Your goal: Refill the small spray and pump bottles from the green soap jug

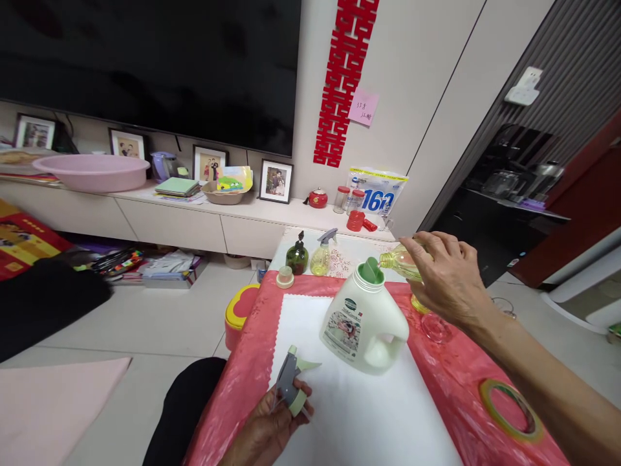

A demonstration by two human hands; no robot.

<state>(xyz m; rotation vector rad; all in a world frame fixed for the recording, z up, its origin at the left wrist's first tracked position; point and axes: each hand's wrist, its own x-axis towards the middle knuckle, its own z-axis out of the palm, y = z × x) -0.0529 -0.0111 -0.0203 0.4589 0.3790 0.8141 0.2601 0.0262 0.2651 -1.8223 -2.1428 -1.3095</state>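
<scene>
My right hand point(444, 275) is wrapped round a clear yellowish bottle point(402, 264), tipped nearly flat with its neck at the mouth of a large pale green detergent jug point(366, 323). The jug stands upright and uncapped on a white cloth point(334, 414), a green spout point(371, 270) showing in its opening. Lower down, my left hand point(279, 414) grips a grey and pale green spray trigger head point(290, 382), held over the cloth's left part. Left of the jug lies a pale cap point(285, 277).
A green pump bottle point(297, 257) and a spray bottle point(321, 259) stand at the table's far end. On the red table cover point(252, 362), a roll of tape point(512, 409) lies at right. A yellow and red stool point(237, 317) stands beside the table. Behind is a low cabinet point(184, 220).
</scene>
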